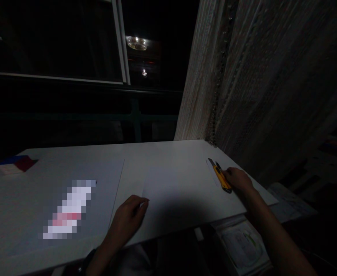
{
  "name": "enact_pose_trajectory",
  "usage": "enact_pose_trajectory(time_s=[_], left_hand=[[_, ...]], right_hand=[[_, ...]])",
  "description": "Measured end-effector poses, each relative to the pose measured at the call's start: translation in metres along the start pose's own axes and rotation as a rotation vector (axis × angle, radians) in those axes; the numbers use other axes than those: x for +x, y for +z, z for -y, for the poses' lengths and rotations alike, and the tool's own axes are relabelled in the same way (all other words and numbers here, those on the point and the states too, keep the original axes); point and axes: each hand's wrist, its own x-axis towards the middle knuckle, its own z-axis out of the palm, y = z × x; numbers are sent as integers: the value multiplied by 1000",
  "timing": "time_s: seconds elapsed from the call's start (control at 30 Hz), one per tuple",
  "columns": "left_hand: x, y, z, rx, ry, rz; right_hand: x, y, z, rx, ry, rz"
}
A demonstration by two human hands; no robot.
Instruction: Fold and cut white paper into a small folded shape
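My left hand rests on the white table with its fingers curled and the thumb close to the forefinger. It is at the left edge of a faint pale sheet; whether it pinches the sheet is unclear. Towards the table's right side, my right hand has its fingers bent together right beside a yellow utility knife. The knife's blade points away from me. A slim dark thing runs from the knife's far side towards my right fingertips, too dim to name.
A large sheet lies at the left, bearing a blurred-out pale item. A blue, red and white block stands at the far left. Beyond the table are a dark window and a curtain. Below its front edge sits a box-like thing.
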Motion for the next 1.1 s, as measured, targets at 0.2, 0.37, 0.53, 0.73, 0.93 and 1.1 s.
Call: enact_pose_trajectory(time_s=[0.2,0.37,0.53,0.73,0.93,1.1], left_hand=[[-5,1,-4,23,13,23],[-18,0,-7,45,26,38],[-32,-5,-8,204,56,59],[-36,5,-5,263,303,82],[-40,22,9,336,363,108],[-39,23,10,368,407,116]], right_hand=[[-9,-2,11,-53,27,-91],[-18,-1,23,-125,6,-92],[-20,-1,27,-101,-16,-67],[-19,0,34,-121,9,-27],[-11,-8,30,7,17,-30],[8,-12,7,259,149,-64]])
